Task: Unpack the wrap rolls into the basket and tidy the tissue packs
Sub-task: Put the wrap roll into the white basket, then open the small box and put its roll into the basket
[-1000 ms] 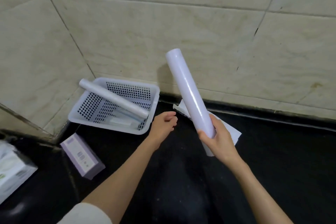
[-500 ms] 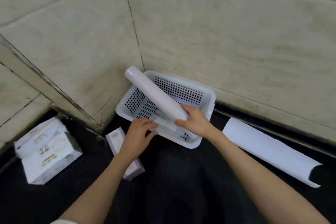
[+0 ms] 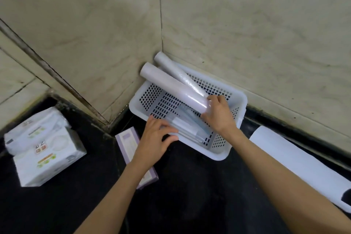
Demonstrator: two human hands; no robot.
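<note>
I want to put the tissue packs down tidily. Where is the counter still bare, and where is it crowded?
Bare: the dark counter between the two forearms, and in front of the tissue packs. Crowded: the corner, with the white basket, two wrap rolls, the purple box, and both hands. The white tube fills the right edge.

Dim, soft light; wide-angle edge distortion.

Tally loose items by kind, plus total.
Wrap rolls: 2
Basket: 1
Tissue packs: 2
Purple box: 1
White sleeve: 1
Total: 7 (flat items inside basket unclear, not counted)
</note>
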